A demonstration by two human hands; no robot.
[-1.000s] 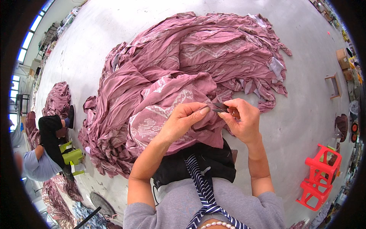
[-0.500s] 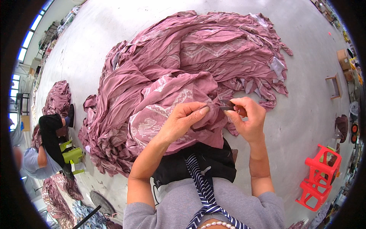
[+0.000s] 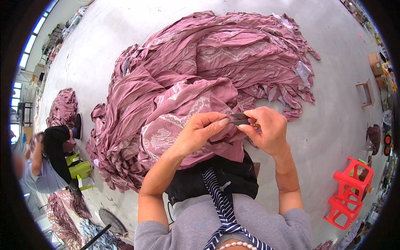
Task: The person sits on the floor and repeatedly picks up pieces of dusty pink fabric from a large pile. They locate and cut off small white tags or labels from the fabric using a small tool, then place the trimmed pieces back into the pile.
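Pink cloth [image 3: 196, 125]: large heap on grey floor [image 3: 333, 125], near edge drawn onto lap. Left hand [image 3: 200, 133] pinching fold of cloth. Right hand [image 3: 266, 131] closed around small snips [image 3: 241, 120], blades at the pinched fold. Risk, as judged: blades nicking fabric or fingertip, being so close. Right of cloth: red stool [image 3: 348, 193]. Left: seated co-worker [image 3: 46, 162], second pink pile [image 3: 62, 107].

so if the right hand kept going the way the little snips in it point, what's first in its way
Most likely the left hand: the right hand aims the small dark metal snips leftward, tips almost at the left fingertips pinching the mauve patterned cloth. Depth is unclear.
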